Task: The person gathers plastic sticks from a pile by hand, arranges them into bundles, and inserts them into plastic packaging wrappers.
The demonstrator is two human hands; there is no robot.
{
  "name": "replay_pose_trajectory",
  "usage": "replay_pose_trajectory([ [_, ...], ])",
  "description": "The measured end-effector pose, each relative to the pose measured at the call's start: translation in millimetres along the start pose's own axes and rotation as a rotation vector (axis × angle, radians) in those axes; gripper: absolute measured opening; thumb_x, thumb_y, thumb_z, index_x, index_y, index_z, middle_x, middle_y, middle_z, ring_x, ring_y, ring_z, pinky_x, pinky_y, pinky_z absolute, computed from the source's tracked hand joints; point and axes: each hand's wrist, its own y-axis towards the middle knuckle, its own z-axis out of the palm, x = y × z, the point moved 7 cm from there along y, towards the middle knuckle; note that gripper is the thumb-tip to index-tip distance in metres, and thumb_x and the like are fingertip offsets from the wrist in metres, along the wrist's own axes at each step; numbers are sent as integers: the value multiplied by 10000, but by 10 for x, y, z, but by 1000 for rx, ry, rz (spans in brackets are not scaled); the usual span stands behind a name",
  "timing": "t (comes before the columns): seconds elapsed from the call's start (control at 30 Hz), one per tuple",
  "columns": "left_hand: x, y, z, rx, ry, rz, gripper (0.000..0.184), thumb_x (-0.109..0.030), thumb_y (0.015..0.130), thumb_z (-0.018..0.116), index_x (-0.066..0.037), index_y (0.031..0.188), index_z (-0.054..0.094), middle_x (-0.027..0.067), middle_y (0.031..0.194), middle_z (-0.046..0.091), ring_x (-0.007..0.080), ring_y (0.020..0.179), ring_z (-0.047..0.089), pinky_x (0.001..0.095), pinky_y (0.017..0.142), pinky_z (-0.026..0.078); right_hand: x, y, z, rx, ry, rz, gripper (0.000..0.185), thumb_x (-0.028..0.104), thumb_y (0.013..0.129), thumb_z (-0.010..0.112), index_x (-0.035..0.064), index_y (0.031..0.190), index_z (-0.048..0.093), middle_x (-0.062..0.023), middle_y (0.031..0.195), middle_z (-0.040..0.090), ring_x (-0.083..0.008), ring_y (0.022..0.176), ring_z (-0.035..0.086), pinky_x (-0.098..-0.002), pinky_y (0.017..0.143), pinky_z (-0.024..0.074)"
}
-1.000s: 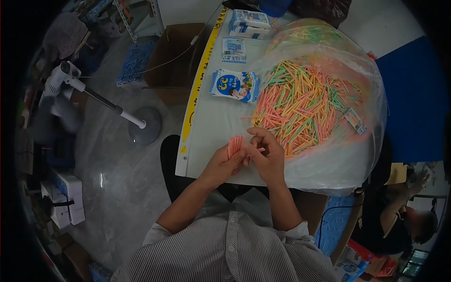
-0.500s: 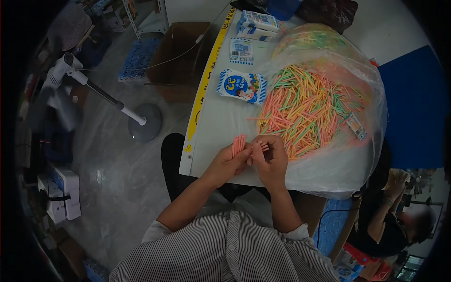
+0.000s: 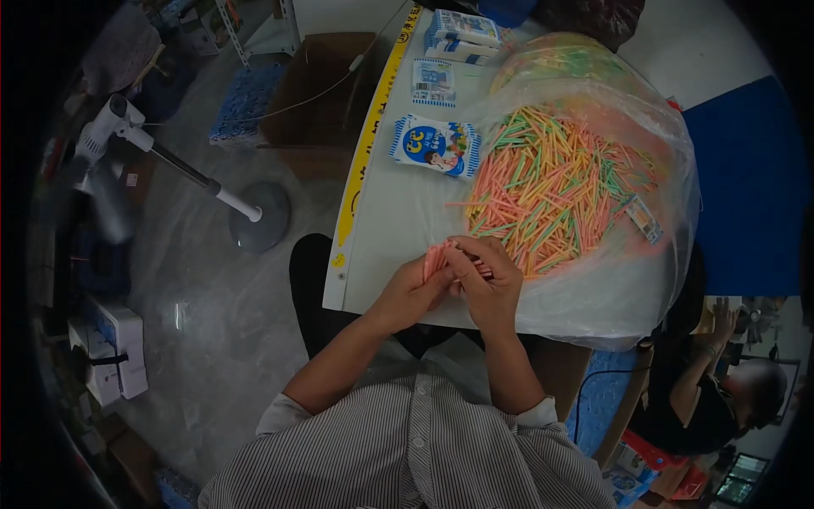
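My left hand (image 3: pixel 409 293) is closed around a bundle of pink sticks (image 3: pixel 434 260) near the table's front edge. Touching it from the right, my right hand (image 3: pixel 486 280) has its fingers curled round several more pink sticks, whose ends show below its fingers. Just beyond my hands lies a big heap of pink, yellow and green sticks (image 3: pixel 543 195) in an open clear plastic bag (image 3: pixel 593 314). A blue and white packet (image 3: pixel 436 147) rests left of the heap, with a smaller packet (image 3: pixel 434 81) behind it.
Stacked packets (image 3: pixel 463 36) stand at the table's back. A small packet (image 3: pixel 643 219) lies on the heap's right side. Left of the table (image 3: pixel 381 229) are a cardboard box (image 3: pixel 315 93) and a fan on a round base (image 3: pixel 259 217). Another person (image 3: pixel 704 390) sits at the right.
My right hand has moved against the bundle in my left hand, and the two groups of sticks are now close together. The other person's arm at the right has shifted.
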Motion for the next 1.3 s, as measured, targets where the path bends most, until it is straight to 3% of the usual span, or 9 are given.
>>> replay_pose_trajectory([
  [0.1,-15,-4,-7,-23,12,4,189,-221,885,414,-70,790,477,-53,609,412,18,474,321,163,413,252,-10,-1,-9,-12,-13,-5,106,29,751,582,14,856,597,-22,725,472,-44,492,457,-168,415,354],
  [0.37,74,-19,-77,-102,-29,-50,150,-208,877,428,-74,829,479,-55,648,421,12,503,337,157,428,258,22,-37,17,-1,-131,-81,75,7,813,485,13,887,476,-12,685,506,-36,511,450,-166,450,377],
  [0.5,43,-30,-66,-69,-147,-50,155,-211,877,429,-72,837,482,-57,649,420,12,502,333,158,425,249,19,-51,2,13,-69,-61,95,20,820,480,6,913,487,-13,705,503,-34,510,448,-163,452,374],
  [0.57,32,-39,-43,-42,-76,-39,160,-219,873,438,-72,828,483,-55,642,420,11,497,328,161,422,245,-7,-47,5,40,-42,52,135,61,800,518,2,922,517,-32,779,500,-49,562,473,-168,482,405],
  [0.77,-28,-49,7,38,-2,2,207,-260,886,413,-69,841,479,-42,671,452,21,478,322,161,409,255,-7,9,43,179,-49,69,170,83,800,528,22,956,558,-22,730,453,-50,579,456,-170,453,391],
  [1.1,27,-42,-38,-40,-124,-51,203,-268,875,437,-80,811,483,-68,619,405,8,480,297,158,414,219,-55,-46,18,73,44,19,94,41,810,493,6,897,498,-25,749,460,-46,516,439,-172,452,375],
  [1.3,-11,-65,10,42,-46,-49,203,-251,874,439,-72,791,488,-65,630,412,6,478,294,157,412,216,-14,5,35,206,-15,100,199,55,837,467,-2,1026,490,-22,713,488,-44,546,447,-167,478,369],
])
